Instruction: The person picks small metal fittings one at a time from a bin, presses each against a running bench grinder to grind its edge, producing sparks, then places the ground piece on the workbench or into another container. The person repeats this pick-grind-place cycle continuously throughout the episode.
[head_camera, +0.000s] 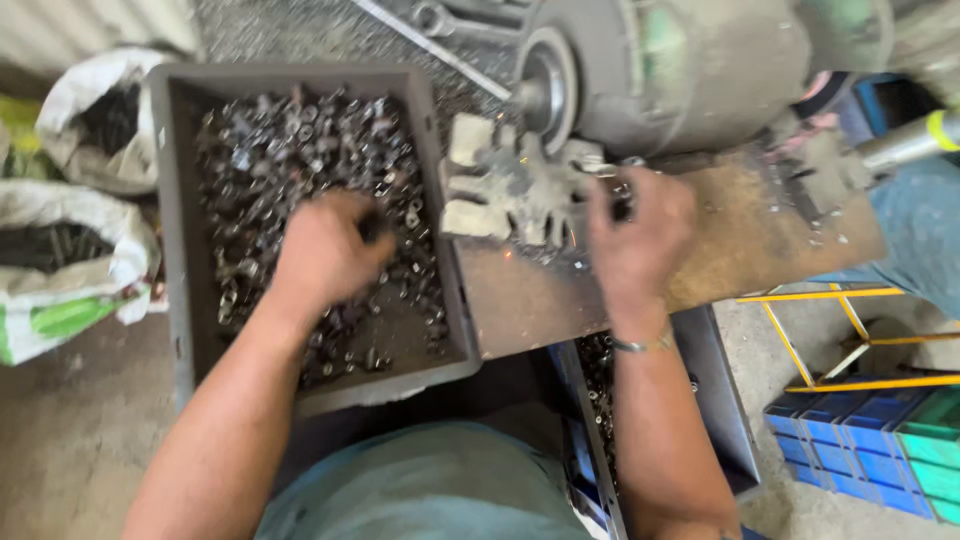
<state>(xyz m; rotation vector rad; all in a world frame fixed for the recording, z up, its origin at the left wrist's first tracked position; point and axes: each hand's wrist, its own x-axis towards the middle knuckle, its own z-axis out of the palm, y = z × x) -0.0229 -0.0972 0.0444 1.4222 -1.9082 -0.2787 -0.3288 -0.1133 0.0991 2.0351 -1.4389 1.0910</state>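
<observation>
My left hand (325, 250) is down in a grey plastic crate (170, 230) full of small dark metal parts (290, 140), fingers closed around some of them. My right hand (640, 225) is at the motor-driven grinder (650, 60), pinching a small metal part against the jig (500, 185) just below the spinning wheel (545, 85). A few sparks fly under the jig. The part in my right fingers is mostly hidden.
The grinder sits on a rusty steel plate (740, 240). A second grey bin (720, 400) with parts lies under my right forearm. White sacks (70, 270) of metal pieces stand at left. A yellow frame (840, 340) and blue crates (870, 440) are at right.
</observation>
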